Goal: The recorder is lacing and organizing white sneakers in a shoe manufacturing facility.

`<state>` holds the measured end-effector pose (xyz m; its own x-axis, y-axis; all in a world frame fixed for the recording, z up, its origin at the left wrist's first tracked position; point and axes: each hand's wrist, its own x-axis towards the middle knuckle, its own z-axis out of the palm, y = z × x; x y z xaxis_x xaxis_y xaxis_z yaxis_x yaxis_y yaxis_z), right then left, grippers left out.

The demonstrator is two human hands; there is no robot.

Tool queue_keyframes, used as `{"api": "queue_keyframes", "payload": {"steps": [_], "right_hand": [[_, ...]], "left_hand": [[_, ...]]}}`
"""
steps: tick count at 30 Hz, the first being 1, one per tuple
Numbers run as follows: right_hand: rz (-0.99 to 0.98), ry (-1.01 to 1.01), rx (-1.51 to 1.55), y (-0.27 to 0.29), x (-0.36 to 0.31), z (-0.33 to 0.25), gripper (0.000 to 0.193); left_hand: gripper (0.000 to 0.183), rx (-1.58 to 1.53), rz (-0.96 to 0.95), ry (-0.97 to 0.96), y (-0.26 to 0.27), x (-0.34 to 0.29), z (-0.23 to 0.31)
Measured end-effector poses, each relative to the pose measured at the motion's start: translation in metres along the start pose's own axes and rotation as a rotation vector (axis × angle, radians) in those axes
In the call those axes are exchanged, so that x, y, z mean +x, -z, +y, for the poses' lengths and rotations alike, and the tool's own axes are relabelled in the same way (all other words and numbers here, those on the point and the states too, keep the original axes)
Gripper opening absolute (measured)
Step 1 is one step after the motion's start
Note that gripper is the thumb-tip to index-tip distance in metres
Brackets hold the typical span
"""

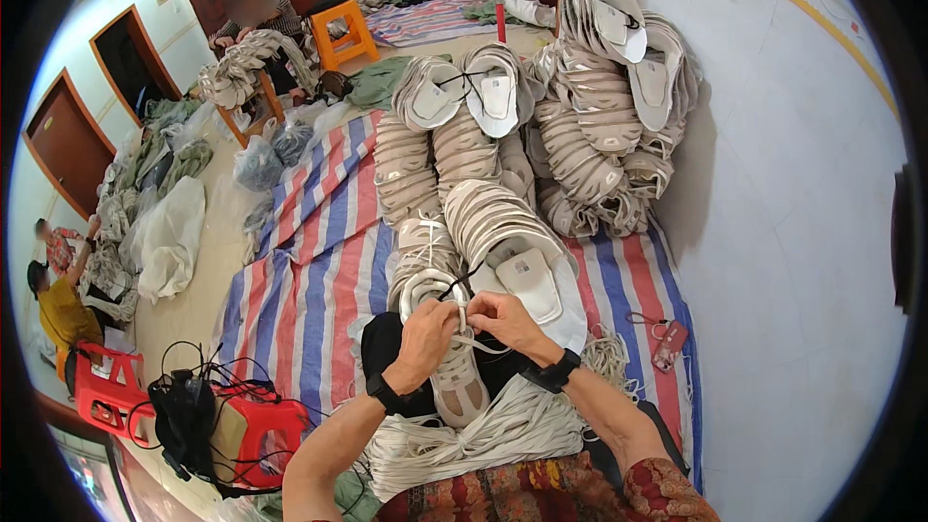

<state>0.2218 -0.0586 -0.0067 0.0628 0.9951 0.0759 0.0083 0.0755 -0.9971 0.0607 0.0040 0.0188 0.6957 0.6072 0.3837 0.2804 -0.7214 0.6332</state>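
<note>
I saw two bare hands at work, close together: the left hand (430, 331) and the right hand (507, 319). The fingers of both were bent narrow, and each hand pinched one white lace (478, 344) between its fingertips. Each wrist had one black band, so two bands in all.

One beige shoe (458, 389) was the thing in work. It lay between the two hands and a little below them, with its toe pointing to the person, and the lace was at its upper part. Under the toe, over the person's lap, one large heap of white laces (503, 430) was spread; its laces were too many to count.

Just beyond the hands, one big row of nested shoes (527, 275) leaned toward the person, with a pale insole visible in the nearest. Farther back stood several stacks of similar shoes (590, 101), whose number I could not tell surely. On the right, one red case (669, 345) lay on the striped sheet (319, 295).

To the left stood two red stools (108, 394), with one black bag (184, 416) and tangled cords at the nearer one. Far behind were one orange stool (343, 31) and three other people, one at the back and two at the left.
</note>
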Motion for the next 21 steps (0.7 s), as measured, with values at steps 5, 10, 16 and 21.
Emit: {"api": "queue_keyframes", "payload": {"steps": [5, 10, 16, 21], "right_hand": [[0.022, -0.023, -0.003, 0.001, -0.001, -0.010, 0.001], [-0.034, -0.109, -0.210, 0.001, -0.014, -0.027, 0.002], [-0.104, -0.063, -0.321, -0.018, -0.010, -0.031, 0.015], [-0.189, 0.032, -0.494, -0.005, -0.024, -0.045, 0.047]], "left_hand": [[0.007, 0.127, 0.005, -0.060, -0.003, 0.004, 0.004], [0.006, 0.606, 0.029, -0.237, 0.021, -0.011, -0.004], [0.006, 0.747, 0.198, 0.148, 0.119, -0.066, -0.044], [0.041, 0.389, 0.167, 0.148, 0.107, -0.092, -0.044]]}}
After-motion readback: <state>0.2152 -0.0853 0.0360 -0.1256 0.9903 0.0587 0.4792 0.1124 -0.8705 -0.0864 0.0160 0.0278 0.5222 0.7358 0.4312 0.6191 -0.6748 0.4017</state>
